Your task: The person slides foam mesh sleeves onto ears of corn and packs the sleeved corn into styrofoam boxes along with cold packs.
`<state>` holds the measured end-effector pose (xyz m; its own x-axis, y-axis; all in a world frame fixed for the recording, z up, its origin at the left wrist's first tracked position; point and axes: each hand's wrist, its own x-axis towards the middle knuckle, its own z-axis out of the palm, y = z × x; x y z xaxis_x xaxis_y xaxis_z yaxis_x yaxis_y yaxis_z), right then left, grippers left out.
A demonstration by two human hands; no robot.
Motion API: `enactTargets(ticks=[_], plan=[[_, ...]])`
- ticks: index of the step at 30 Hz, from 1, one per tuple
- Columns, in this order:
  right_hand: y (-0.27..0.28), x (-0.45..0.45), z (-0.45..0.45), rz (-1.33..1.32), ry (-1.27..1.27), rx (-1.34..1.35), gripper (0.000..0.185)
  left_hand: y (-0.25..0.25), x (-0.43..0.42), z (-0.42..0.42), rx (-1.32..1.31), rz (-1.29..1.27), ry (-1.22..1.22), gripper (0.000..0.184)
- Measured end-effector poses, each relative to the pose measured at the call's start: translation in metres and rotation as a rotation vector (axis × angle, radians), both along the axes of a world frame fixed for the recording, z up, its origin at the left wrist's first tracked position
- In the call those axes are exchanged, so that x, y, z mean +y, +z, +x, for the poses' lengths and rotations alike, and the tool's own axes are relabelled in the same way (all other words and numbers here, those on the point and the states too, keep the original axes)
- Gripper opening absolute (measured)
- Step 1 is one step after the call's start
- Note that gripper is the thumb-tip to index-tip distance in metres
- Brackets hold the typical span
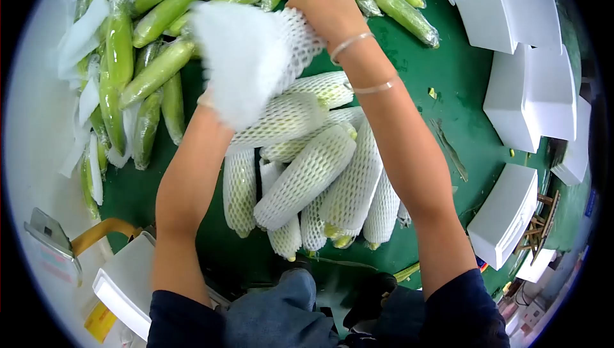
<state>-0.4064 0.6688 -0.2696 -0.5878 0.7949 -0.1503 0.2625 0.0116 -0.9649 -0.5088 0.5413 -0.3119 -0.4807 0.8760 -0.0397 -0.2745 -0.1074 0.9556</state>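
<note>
A white foam net sleeve (240, 60), blurred by motion, is stretched between my hands. My right hand (332, 15) is closed on its meshed right end, fingers curled over the edge. Of my left hand (208, 100) only the wrist side shows; the sleeve covers its fingers. Below the hands, several long green vegetables in foam nets (307, 175) lie in a heap; they look like corn ears in husk. Beyond and left of my hands is a pile of similar vegetables in clear film (160, 73), with loose white foam nets (89, 31) among them.
The green table (409, 86) carries husk scraps (451, 150). White foam boxes (527, 98) stand along the right side. At lower left are a scale-like device (48, 229) and a white box (125, 284). My legs (268, 309) are at the near edge.
</note>
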Motion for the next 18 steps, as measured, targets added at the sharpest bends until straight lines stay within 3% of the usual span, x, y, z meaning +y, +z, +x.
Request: enactTargets(ticks=[2,4,5,6,7,10,11,12,14,15,16,18], plan=[[-0.040,0.015,-0.023,0.146,-0.195,-0.027,0.023,-0.018,0.022,-0.014,-0.001,0.027,0.032,0.033],[-0.108,0.043,-0.042,0.078,-0.359,0.363,0.020,-0.036,0.045,-0.026,0.011,0.049,0.048,0.032],[-0.109,0.045,-0.044,0.029,-0.407,0.463,0.020,-0.040,0.058,-0.028,0.049,0.053,0.060,0.032],[-0.110,0.047,-0.045,-0.015,-0.454,0.567,0.021,-0.043,0.070,-0.031,0.145,0.045,0.074,0.031],[-0.111,0.048,-0.046,-0.055,-0.500,0.671,0.021,-0.036,0.080,-0.028,0.401,-0.021,0.106,0.028],[-0.070,0.050,-0.037,0.045,-0.675,0.136,0.023,-0.015,0.099,-0.023,0.961,-0.396,0.160,0.021],[-0.082,0.061,-0.036,0.053,-0.674,0.149,0.023,-0.039,0.119,-0.034,0.805,-0.448,0.186,0.022],[-0.108,0.074,-0.031,0.249,-0.608,-0.166,0.024,-0.065,0.139,-0.045,0.650,-0.495,0.223,0.025],[-0.113,0.084,-0.018,0.534,-0.476,-0.547,0.024,-0.086,0.139,-0.041,1.487,-0.559,0.311,0.037],[-0.107,0.075,-0.005,0.619,-0.407,-0.621,0.023,-0.092,0.147,-0.037,0.991,-0.677,0.443,0.040],[-0.106,0.074,0.000,0.788,-0.390,-0.711,0.020,-0.046,0.131,-0.018,0.786,-0.790,0.401,0.043],[-0.102,0.056,0.016,1.007,-0.274,-0.822,0.016,-0.055,0.139,-0.013,0.612,-0.814,0.440,0.042]])
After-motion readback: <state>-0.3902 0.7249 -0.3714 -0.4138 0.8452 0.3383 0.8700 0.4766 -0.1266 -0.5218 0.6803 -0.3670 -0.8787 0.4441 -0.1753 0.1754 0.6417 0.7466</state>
